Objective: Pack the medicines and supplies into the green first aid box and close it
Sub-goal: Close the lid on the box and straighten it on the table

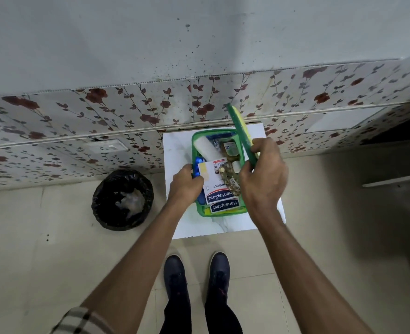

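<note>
Here the green first aid box (219, 210) stands open on a small white table (175, 150) that is placed against a wall with a red flower pattern. The box is full: two Hansaplast packets (219, 197) lie on top of each other at the near end, a white roll (206, 148) lies tilted at the far left part, a small bottle (231, 148) with a label is at the far right part, and a clear bag of small brownish pieces (229, 177) rests on the upper packet. Something blue (198, 161) shows at the left wall of the box; I cannot tell what it is. The right hand (263, 174) holds the green lid (241, 135) at its near end, with the fingers curled around the edge, and the lid stands steeply tilted over the right side of the box, so we see mostly its thin edge and a little of a yellow face. The left hand (185, 185) is at the left rim of the box with the fingers bent inward, touching the blue thing and the edge of the upper packet; whether it grips something or only presses I cannot tell. On the floor left of the table stands a bin with a black bag (122, 200). Below, two dark shoes (196, 273) point toward the table.
</note>
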